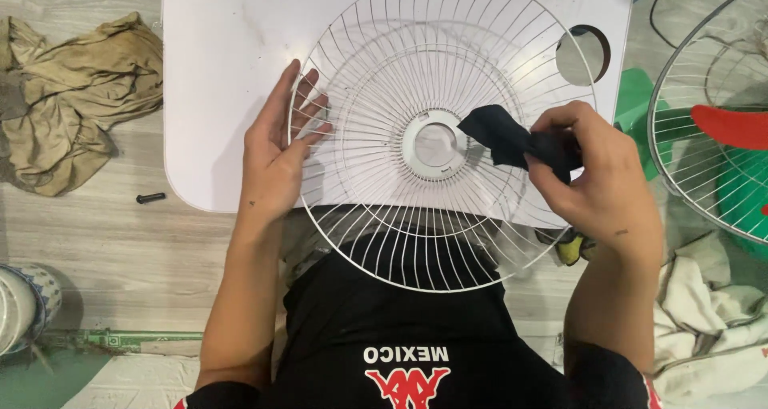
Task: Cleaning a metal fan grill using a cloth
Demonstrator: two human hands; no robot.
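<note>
Item: white wire fan guard [416, 241], lying flat, its far half on a white board [216, 73], its near edge overhanging the person's lap. White plastic hub ring [434, 145] at centre.

Left hand [276, 149]: flat on the guard's left rim, fingers spread and open, pressing the wires down; holds nothing.

Right hand [596, 177]: fingers closed, pinching a dark cloth [504, 137]. The cloth's free end lies on the wires just right of the hub ring.

Step in hand, as judged: wiping the guard, with work now at the inner wires beside the hub; left hand serves as the steadying clamp.

Next move calls for, as judged: firm hold on the rim while the cloth is drawn outward along the spokes, light pressure so the thin wires do not bend, and a turn of the guard to bring unwiped spokes near.

Surroundings:
- Round hole [582, 55] in the board, far right.
- Second guard [704, 137] with red blade [732, 127], right edge.
- Tan rag [72, 97] on the floor, far left.
- Small black bolt [150, 197], left of the board.
- Pale rags [704, 313], near right.
- Blue-patterned jar [24, 305], near left.
</note>
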